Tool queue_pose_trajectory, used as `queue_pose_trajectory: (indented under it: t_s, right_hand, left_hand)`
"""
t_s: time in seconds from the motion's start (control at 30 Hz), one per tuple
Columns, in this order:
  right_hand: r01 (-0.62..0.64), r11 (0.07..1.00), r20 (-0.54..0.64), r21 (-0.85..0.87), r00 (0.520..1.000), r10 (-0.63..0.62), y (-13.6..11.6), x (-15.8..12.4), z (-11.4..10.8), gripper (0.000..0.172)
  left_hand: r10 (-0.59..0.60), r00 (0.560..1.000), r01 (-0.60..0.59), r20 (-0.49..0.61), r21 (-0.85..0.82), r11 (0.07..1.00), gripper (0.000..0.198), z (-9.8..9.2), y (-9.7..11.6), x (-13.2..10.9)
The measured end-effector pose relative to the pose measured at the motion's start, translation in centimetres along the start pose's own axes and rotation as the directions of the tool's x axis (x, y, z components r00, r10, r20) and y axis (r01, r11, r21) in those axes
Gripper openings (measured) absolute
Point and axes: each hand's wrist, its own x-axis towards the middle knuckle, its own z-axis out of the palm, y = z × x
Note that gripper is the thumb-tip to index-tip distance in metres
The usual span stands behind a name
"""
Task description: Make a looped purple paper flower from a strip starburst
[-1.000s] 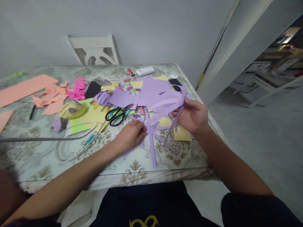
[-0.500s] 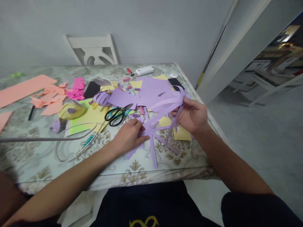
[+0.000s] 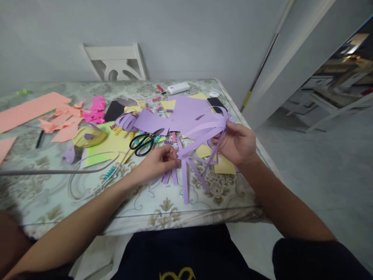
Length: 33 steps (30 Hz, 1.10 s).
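Observation:
Several purple paper strips [image 3: 185, 179] join in a star shape near the table's front edge. My left hand [image 3: 160, 160] pinches this star close to its centre, raised a little off the cloth. To the right, my right hand [image 3: 237, 142] is closed on the gathered ends of strips, which curve up and back toward the centre. Black-handled scissors [image 3: 142, 144] lie just beyond my left hand, blades pointing right. Behind the strips are flat sheets of purple paper [image 3: 186, 111]. A yellow paper piece [image 3: 225, 165] rests below my right hand.
A white cable [image 3: 75, 190] loops across the table's left part. Orange paper [image 3: 35, 109], crumpled pink paper [image 3: 94, 111] and a yellow paper shape [image 3: 90, 136] lie farther left. A white power bank [image 3: 178, 88] sits at the back, with a white chair [image 3: 116, 52] beyond.
My left hand has closed on the strips near the star's centre and lifted them slightly. The lower strips have shifted left and hang down. My right hand stays nearly in place.

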Motion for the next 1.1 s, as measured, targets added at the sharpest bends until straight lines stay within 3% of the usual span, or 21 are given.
queue_pose_trajectory:
  t_s: [0.1, 0.27, 0.4, 0.53, 0.6, 0.7, 0.8, 0.9, 1.1]
  right_hand:
    - [0.012, 0.999, -0.010, -0.050, 1.000, -0.013, 0.0, -0.1, 0.1, 0.006]
    - [-0.010, 1.000, 0.000, 0.007, 1.000, 0.010, 0.0, -0.1, 0.3, 0.004]
    - [-0.004, 0.999, 0.030, 0.051, 1.000, 0.002, 0.1, -0.1, 0.4, 0.002]
    - [0.000, 0.998, 0.057, 0.063, 0.998, -0.003, 0.1, -0.1, 0.4, 0.003]
    - [-0.021, 0.993, 0.056, 0.120, 0.998, 0.015, 0.1, -0.1, 0.4, 0.005]
    - [-0.034, 0.990, 0.042, 0.138, 0.999, 0.029, 0.1, -0.1, 0.4, 0.007]
    - [-0.024, 0.995, 0.053, 0.101, 0.998, 0.018, 0.2, 0.0, 0.4, 0.006]
    - [-0.012, 0.995, 0.071, 0.098, 0.997, 0.005, 0.2, 0.1, 0.4, 0.003]
    - [-0.003, 1.000, 0.024, -0.026, 1.000, 0.003, -0.3, -0.6, 1.0, 0.005]
  left_hand:
    - [-0.043, 0.998, 0.053, 0.047, -0.233, 0.971, 0.031, -0.3, 0.3, 0.2]
    - [-0.079, 0.996, 0.086, 0.034, -0.276, 0.957, 0.031, 0.1, 0.6, 0.2]
    - [-0.108, 0.992, 0.091, -0.065, -0.218, 0.972, 0.035, 0.9, -0.5, 0.7]
    - [-0.051, 0.997, 0.044, -0.052, -0.116, 0.992, 0.029, 0.8, -1.4, 1.1]
    - [-0.026, 0.999, 0.020, -0.047, -0.122, 0.992, 0.028, 0.5, -1.3, 1.0]
    - [0.067, 0.989, -0.079, -0.129, -0.096, 0.992, 0.021, 0.1, -0.6, 0.6]
    - [0.166, 0.971, -0.159, -0.174, 0.051, 0.986, 0.014, 0.0, 0.1, 0.3]
    - [0.178, 0.961, -0.146, -0.213, 0.157, 0.977, 0.014, 0.2, 0.3, 0.3]
    - [0.160, 0.945, -0.157, -0.286, 0.033, 0.987, 0.022, -0.8, 1.0, 0.0]
